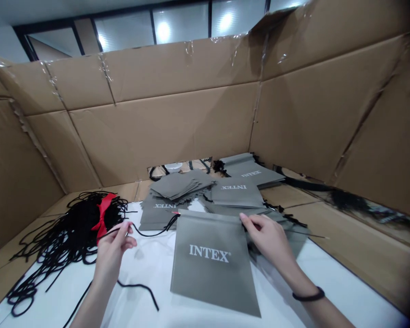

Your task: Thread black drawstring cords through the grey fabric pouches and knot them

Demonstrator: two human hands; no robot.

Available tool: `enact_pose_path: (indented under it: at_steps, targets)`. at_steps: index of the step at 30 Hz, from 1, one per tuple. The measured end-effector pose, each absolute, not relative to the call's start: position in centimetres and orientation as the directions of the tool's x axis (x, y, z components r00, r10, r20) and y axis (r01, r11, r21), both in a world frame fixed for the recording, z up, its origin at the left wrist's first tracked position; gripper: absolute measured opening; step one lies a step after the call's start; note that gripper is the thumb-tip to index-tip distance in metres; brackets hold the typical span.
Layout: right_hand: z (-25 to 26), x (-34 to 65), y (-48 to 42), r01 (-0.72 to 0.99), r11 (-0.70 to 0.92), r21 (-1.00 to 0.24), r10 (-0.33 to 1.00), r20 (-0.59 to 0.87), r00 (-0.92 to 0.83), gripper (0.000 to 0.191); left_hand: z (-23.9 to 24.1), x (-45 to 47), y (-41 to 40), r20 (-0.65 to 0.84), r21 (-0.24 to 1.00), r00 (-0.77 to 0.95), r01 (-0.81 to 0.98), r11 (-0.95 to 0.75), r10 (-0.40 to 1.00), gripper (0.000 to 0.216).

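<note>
1. Clock centred on the front bag [213, 278], 12 pointing away from wearer. Cardboard walls: back wall [177, 118] across 10 to 1, right wall [345, 100] from 1 round toward 3, left wall [17, 168] out at 10.
2. White bench [150, 273] shows between left hand and bag, 7 to 9; another strip at 3 to 4, ending at a slanting edge with cardboard beyond.
3. Counts: one front bag, grey, "INTEX" upright to wearer. Behind it, 11 to 2, a spread of grey bags [239, 197]; three more prints visible, layers overlap, total not countable.
4. One heap of black cords [71, 228] at 10, strands uncountable; one red ribbon [103, 214] around it. One cord end [136, 286] on bench at 8.
5. Left hand [111, 250], at 9: thumb and finger pinched on a black cord [150, 235], which runs to the bag's top-left corner.
6. Right hand [269, 237], at 2: fingers closed on the bag's top-right corner; bag hangs toward 8 from it.
</note>
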State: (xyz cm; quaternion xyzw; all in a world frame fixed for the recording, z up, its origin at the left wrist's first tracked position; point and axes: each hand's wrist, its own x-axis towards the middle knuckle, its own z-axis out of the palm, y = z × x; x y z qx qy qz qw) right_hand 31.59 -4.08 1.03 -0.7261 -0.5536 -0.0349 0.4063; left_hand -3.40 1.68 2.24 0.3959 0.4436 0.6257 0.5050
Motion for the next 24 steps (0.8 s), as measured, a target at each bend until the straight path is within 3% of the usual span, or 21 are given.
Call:
enact_pose_path:
  at_steps: [3,5,8,13,18,24]
  targets:
    - [1.0,31.5,-4.1,0.836,-0.015,-0.548,0.769,0.528,0.36,0.066,1.1,-3.1,1.7,0.16,0.987,-0.056,-0.006,-0.161,0.986,0.031]
    - [1.0,31.3,-4.1,0.837,0.02,-0.546,0.767,0.545,0.337,0.066,0.7,-2.8,1.7,0.219,0.975,-0.017,0.035,-0.218,0.976,0.025]
    - [1.0,30.7,-4.1,0.835,0.07,-0.546,0.78,0.551,0.295,0.065,0.5,-2.3,1.7,0.122,0.99,0.075,-0.083,-0.116,0.99,0.008]
    - [1.1,30.1,-4.3,0.818,0.081,-0.57,0.824,0.5,0.267,0.064,0.3,-1.4,1.4,-0.162,0.977,0.194,-0.103,0.185,0.967,0.023]
    - [1.0,30.1,-4.3,0.811,0.088,-0.579,0.831,0.492,0.261,0.064,0.3,-1.1,1.0,-0.171,0.982,0.251,-0.036,0.186,0.953,0.05]
    - [1.1,30.1,-4.3,0.794,0.091,-0.601,0.823,0.495,0.28,0.065,0.2,-1.3,0.8,-0.156,0.941,0.27,-0.252,0.226,0.95,0.048]
